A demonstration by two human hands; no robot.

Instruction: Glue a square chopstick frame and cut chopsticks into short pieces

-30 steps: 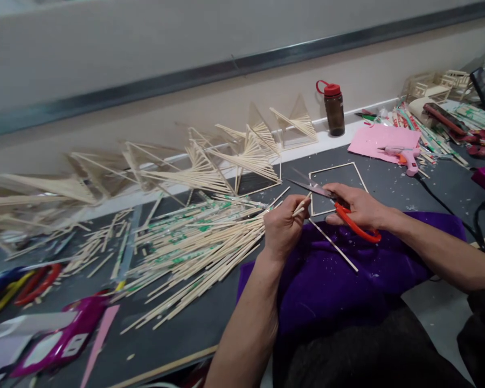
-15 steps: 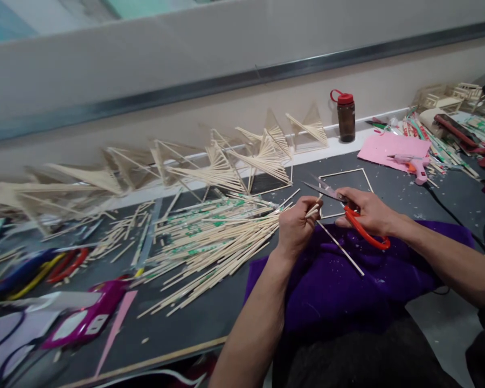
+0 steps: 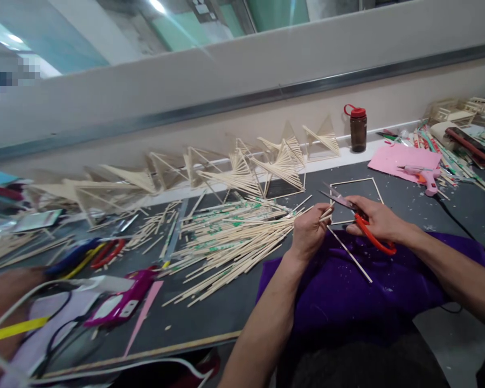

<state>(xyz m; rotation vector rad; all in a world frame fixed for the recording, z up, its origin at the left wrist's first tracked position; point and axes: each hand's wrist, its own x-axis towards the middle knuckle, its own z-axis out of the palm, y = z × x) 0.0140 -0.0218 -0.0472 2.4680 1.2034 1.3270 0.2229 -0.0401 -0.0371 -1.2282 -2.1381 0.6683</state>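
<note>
My left hand (image 3: 310,229) is closed around a few thin wooden sticks (image 3: 327,212), their ends poking out towards the right. In my right hand (image 3: 374,218) is a pair of scissors (image 3: 372,235) with red-orange handles, fingers through the loops. The blades are parted and lie right by the stick ends; whether they touch the wood I cannot tell. One loose stick (image 3: 351,255) slants across the purple cloth (image 3: 347,307) below my hands. Just behind them a square frame of sticks (image 3: 378,188) lies on the dark table, partly hidden by my hands.
Left of my hands spreads a big pile of sticks (image 3: 234,237), some in green-printed wrappers. Twisted stick models (image 3: 242,175) line the wall. A brown bottle (image 3: 358,132), a pink glue gun (image 3: 424,177) and a magenta power strip (image 3: 123,299) are around. At far left shows another person's arm (image 3: 4,302).
The view has swung left and up, so everything sits further right and lower. Another person's arm has come into view at the left. My hands keep nearly the same pose with scissors and sticks.
</note>
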